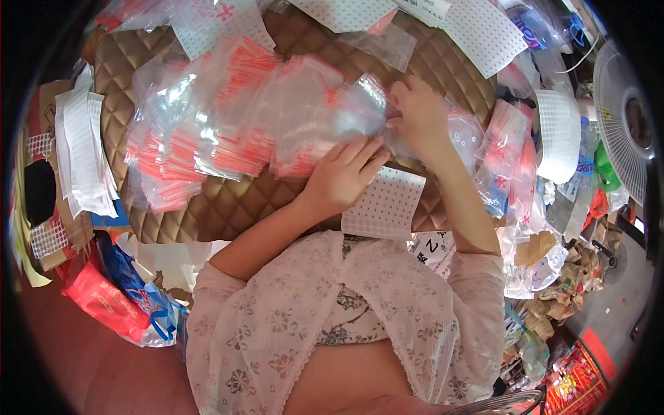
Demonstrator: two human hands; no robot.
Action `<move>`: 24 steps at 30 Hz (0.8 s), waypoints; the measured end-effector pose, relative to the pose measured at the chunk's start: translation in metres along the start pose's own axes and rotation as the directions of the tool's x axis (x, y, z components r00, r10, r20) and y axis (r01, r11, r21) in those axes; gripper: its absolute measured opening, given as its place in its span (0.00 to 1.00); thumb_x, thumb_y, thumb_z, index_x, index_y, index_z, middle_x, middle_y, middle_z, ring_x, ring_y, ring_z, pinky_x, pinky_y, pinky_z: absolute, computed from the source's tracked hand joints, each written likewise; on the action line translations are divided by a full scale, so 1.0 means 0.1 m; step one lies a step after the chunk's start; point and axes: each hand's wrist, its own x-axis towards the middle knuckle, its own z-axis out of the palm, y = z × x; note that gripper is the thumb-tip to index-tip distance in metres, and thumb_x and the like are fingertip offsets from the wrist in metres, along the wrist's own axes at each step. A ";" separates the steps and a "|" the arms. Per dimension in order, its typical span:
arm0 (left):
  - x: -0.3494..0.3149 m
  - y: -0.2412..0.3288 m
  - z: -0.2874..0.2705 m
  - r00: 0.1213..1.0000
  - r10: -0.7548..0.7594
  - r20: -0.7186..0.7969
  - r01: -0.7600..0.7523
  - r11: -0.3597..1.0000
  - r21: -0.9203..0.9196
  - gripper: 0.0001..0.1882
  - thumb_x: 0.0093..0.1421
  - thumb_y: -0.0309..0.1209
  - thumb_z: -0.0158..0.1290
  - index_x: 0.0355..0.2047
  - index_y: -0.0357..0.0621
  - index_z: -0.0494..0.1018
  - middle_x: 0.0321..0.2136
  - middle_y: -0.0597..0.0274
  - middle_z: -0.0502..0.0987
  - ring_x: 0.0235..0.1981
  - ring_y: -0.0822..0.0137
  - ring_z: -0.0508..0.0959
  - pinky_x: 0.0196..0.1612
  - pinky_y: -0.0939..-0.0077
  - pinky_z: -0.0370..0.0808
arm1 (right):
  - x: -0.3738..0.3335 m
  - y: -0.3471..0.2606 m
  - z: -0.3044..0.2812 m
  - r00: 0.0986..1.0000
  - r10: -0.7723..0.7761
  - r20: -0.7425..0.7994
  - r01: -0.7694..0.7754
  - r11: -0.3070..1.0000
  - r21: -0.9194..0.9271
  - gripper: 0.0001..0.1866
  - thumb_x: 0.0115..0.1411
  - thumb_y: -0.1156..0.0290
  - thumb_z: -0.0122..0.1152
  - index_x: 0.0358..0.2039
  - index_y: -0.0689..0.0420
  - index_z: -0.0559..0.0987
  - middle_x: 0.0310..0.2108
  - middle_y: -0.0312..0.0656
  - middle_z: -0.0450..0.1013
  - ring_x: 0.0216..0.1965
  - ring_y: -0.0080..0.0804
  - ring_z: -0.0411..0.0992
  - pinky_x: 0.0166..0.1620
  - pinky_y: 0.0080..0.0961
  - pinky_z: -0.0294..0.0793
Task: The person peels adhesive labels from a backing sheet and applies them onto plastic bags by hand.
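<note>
left hand: the left hand [346, 173] lies palm down, fingers stretched out with slight gaps, not curled around anything; fingertips on the lower edge of the shiny clear bag [361, 114]
right hand: the right hand [420, 114] is at that bag's right side, fingers bent, thumb and index near the edge; can't tell if they're actually pinching the plastic, the glare doesn't help
shiny bag: between the two hands, at the right end of the big bag pile [238, 124], looks see-through with bright glare on it
bag pile: clear bags with red-orange edges, fanned over each other across the middle of the quilted brown cover [183, 225]
dotted sheet: a white dotted sheet [386, 204] just below the left hand, near the person's chest, hanging a bit past the cover's near edge
ring bag: small clear bag with white rings [465, 135], just right of the right forearm
far edge: more printed white sheets [484, 34] up there, plus a flat clear pouch [387, 45]
left side: a stack of white paper [83, 145], with a red bag [104, 301] lower down
right side: a curved white stack [557, 135], then a fan [622, 104] out by the rim
</note>
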 end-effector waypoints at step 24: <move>0.00 0.04 0.07 0.997 0.005 -0.082 0.003 0.995 0.099 0.19 0.50 0.26 0.50 0.44 0.42 0.71 0.43 0.60 0.73 0.45 0.61 0.70 0.45 0.67 0.69 | 0.10 -0.08 0.22 0.959 0.098 0.266 -0.100 0.995 -0.005 0.12 0.39 0.71 0.67 0.24 0.55 0.74 0.24 0.40 0.72 0.34 0.38 0.71 0.35 0.36 0.67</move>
